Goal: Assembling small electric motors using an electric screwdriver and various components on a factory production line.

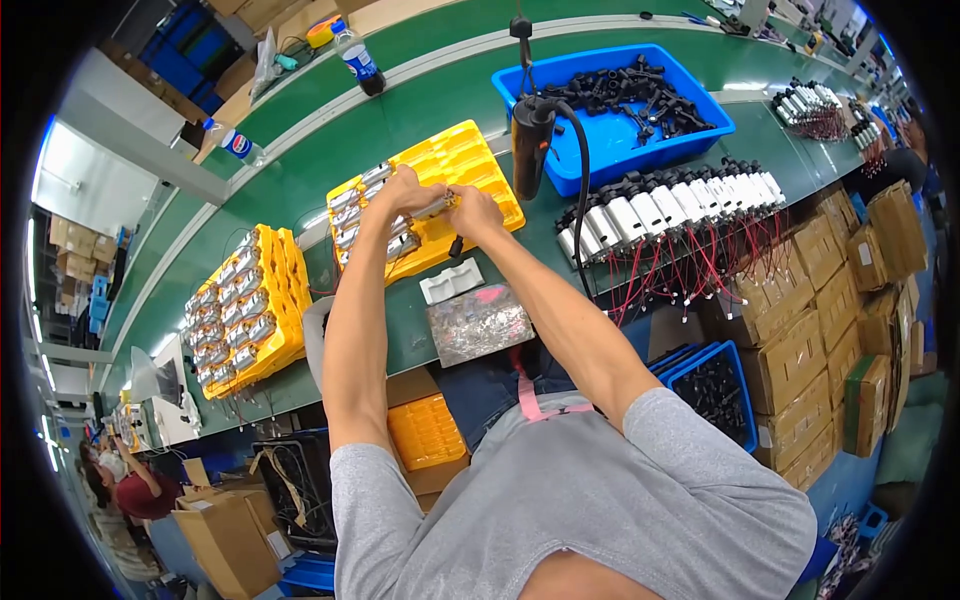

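Observation:
Both my hands reach over a yellow moulded tray (pixel 455 150), whose left part holds several silver motors (pixel 347 215). Between my hands is a small silver motor (pixel 432 208) with a brassy end; the fingers partly hide it. My left hand (pixel 403 190) is closed on its left end. At the other end, my right hand (pixel 476 214) pinches it with thumb and fingers. A small black part (pixel 456 246) shows just below my right hand, over the tray's near edge; whether it joins the motor I cannot tell.
A black power screwdriver (pixel 532 145) hangs right of the tray. Behind it sits a blue bin (pixel 640 150) of black parts. Rows of white motors (pixel 660 208) with red wires stand at right. Stacked yellow trays (pixel 275 300) hold motors at left. A metal block (pixel 480 325) lies nearest me.

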`<state>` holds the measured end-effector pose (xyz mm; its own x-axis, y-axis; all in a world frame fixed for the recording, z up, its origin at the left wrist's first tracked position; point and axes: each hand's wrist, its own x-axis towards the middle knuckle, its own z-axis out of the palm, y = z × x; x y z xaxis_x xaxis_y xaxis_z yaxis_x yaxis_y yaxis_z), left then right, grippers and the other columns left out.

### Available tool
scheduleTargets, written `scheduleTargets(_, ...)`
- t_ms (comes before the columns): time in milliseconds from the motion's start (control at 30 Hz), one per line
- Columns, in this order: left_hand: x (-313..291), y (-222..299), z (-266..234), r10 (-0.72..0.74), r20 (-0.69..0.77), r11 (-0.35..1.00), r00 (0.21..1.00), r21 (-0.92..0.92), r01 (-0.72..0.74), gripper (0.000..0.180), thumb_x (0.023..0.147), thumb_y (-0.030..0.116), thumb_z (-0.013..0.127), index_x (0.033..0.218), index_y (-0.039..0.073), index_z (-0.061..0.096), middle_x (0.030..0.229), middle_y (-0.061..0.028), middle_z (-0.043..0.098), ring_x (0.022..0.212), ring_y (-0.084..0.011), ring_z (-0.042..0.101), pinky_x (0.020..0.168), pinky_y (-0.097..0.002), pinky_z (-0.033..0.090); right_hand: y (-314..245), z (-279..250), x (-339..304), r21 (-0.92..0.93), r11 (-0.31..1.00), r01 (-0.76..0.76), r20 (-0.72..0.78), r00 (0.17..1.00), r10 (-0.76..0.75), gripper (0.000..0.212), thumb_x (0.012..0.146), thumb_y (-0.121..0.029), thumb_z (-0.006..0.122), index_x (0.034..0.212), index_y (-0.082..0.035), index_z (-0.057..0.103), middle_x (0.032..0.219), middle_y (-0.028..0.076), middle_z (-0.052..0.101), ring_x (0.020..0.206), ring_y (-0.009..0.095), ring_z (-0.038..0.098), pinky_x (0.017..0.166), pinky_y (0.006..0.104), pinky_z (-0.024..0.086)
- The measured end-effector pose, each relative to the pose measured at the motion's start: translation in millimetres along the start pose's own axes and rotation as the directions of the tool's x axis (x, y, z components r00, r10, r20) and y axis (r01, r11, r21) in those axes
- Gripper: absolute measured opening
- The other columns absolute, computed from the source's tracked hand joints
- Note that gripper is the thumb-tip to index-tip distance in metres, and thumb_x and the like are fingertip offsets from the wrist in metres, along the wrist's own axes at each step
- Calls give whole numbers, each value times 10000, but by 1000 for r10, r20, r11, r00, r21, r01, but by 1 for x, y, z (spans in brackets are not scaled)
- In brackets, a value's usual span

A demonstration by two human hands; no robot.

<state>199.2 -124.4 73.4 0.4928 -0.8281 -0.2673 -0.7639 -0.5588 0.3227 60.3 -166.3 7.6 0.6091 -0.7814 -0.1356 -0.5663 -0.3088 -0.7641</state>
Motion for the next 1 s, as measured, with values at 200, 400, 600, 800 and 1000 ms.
scheduleTargets(200, 2, -25, 0, -44, 296, 917, 954, -368, 156, 498, 825, 423, 636, 1003, -34, 548, 805, -113, 592, 702, -171, 574, 582, -305, 464, -6, -6, 4, -116, 993, -10, 32, 999, 14, 446, 763, -290, 732, 1182, -190, 618, 1016, 165, 659, 969, 354, 623, 815, 442, 501)
scheduleTargets(400, -34, -26, -39, 98, 128, 598, 987, -800, 45, 498, 884, 453, 555, 1057, -15, 550, 841, -112, 581, 687, -178, 554, 593, -288, 450, 1, 3, 5, -274, 959, 70, -4, 997, -74, 390, 778, -301, 718, 1093, -99, 608, 947, 166, 662, 944, 347, 631, 785, 443, 509)
scheduleTargets(600, -131, -47, -70, -188, -32, 130, 982, -992, -7, 681, 905, 615, 349, 914, -19, 598, 593, -72, 500, 507, -186, 477, 465, -277, 382, -17, -27, -79, 194, 922, 335, -112, 941, -319, 345, 771, -270, 737, 875, 20, 584, 776, 145, 638, 714, 254, 626, 652, 374, 493)
scheduleTargets(800, -243, -21, 7, 50, 150, -178, 987, -972, 156, 701, 866, 695, 364, 707, 38, 547, 551, -115, 548, 412, -210, 485, 386, -302, 384, -27, -117, -165, 561, 818, 127, 257, 913, -318, 302, 846, -290, 689, 773, -19, 580, 664, 12, 554, 545, 81, 516, 523, 246, 429)
scheduleTargets(1000, -292, 32, 82, 156, 285, 94, 946, -957, 273, 366, 867, 360, 607, 781, 6, 583, 662, -98, 625, 532, -142, 574, 438, -263, 428, 20, -99, -196, 580, 708, -402, 545, 838, 29, 310, 939, -324, 562, 896, -17, 575, 713, 23, 557, 498, 82, 458, 470, 232, 381)
